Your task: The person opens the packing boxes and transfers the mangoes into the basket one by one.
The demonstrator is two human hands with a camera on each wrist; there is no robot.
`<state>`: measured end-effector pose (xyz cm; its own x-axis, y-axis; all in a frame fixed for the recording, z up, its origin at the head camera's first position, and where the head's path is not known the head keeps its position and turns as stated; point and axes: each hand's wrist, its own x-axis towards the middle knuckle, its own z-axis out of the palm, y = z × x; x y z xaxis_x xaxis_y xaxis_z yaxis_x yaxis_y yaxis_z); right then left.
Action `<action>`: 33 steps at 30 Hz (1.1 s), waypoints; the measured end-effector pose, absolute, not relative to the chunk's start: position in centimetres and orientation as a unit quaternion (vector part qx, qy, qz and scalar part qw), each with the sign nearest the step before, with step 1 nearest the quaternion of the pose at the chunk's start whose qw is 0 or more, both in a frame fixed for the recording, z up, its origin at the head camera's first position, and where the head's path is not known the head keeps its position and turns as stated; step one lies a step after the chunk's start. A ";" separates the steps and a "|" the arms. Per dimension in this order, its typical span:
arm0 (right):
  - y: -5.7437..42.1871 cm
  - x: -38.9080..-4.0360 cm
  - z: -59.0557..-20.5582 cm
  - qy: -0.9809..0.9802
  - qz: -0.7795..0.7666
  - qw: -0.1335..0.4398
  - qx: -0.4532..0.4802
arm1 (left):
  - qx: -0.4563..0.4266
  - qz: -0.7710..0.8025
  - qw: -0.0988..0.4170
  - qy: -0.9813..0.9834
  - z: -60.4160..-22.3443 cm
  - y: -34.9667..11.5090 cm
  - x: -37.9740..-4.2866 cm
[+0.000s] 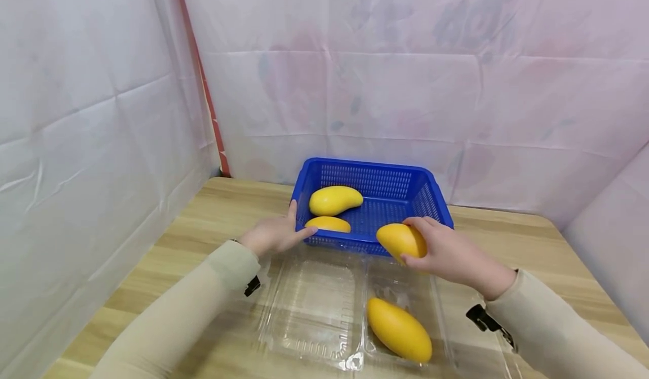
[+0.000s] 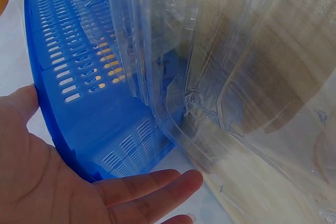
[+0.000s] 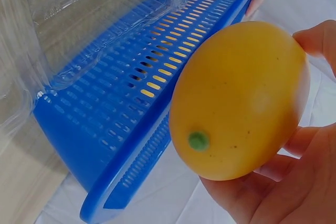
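Observation:
In the head view my right hand (image 1: 446, 252) grips a yellow mango (image 1: 403, 240) over the front rim of the blue basket (image 1: 372, 163). The right wrist view shows that mango (image 3: 239, 100) between thumb and fingers, its green stem end towards the camera. My left hand (image 1: 276, 233) touches the basket's front left corner. In the left wrist view the left fingers (image 2: 142, 198) look straight along the basket's outside. Two mangoes lie inside the basket at its left, one behind (image 1: 334, 200) and one in front (image 1: 328, 224). Another mango (image 1: 399, 330) rests in the clear plastic container's right part.
The clear plastic container (image 1: 316, 306) lies open in front of the basket, against its near side. Both stand on a wooden table (image 1: 167, 255). Pale cloth (image 1: 400, 97) hangs behind the table and at both sides.

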<state>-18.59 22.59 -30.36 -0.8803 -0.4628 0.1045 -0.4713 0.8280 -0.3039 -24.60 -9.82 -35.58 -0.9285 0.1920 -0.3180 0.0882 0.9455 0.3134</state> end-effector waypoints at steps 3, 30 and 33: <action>22.6 -18.6 -30.2 -0.955 0.166 0.009 0.246 | 0.072 0.152 0.173 0.971 -35.6 -9.8 -24.5; 23.7 -20.6 -29.7 -0.951 0.168 0.016 0.258 | 0.066 0.155 0.173 0.970 -35.6 -9.5 -24.3; 23.6 -21.3 -29.7 -0.953 0.166 0.011 0.253 | 0.072 0.149 0.169 0.972 -35.5 -9.7 -24.3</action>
